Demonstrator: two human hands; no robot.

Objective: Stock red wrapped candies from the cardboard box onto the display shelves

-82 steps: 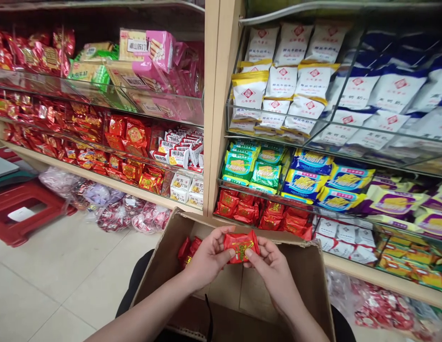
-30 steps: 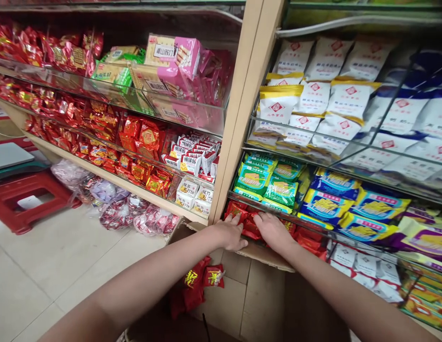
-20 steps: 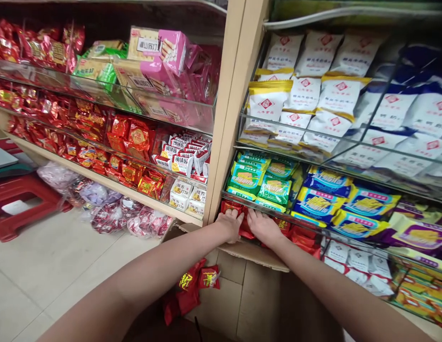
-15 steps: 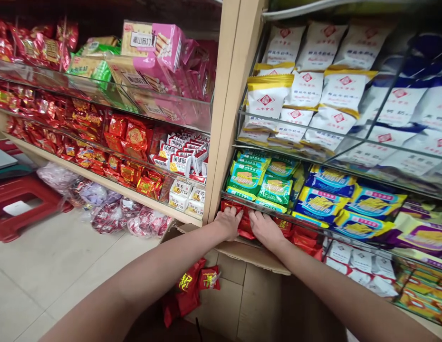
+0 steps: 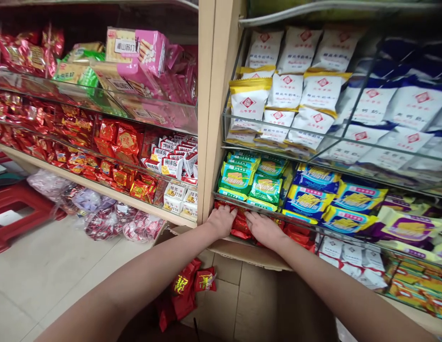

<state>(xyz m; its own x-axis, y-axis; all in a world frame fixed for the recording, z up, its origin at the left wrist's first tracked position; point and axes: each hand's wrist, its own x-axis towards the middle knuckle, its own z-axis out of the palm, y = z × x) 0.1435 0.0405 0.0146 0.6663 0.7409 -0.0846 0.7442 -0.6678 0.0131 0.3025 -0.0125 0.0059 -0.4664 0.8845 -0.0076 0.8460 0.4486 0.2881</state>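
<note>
Both arms reach forward to the lowest shelf on the right. My left hand lies palm down at the shelf's left end, fingers stretched over the red snack packets. A short gap to its right, my right hand rests on the same packets with its fingers extended. Neither hand is closed round a packet; the fingertips are partly hidden among them. Below the hands stands an open cardboard box, with a few red packets with gold lettering inside.
Green biscuit packets and blue-yellow ones sit just above the hands behind a clear shelf edge. A wooden upright divides the shelves. Bagged red packets and a red stool stand on the floor at left.
The view has shifted slightly, so shelves and goods appear further left. Both hands stay on the red packets, with hardly any movement against the shelf.
</note>
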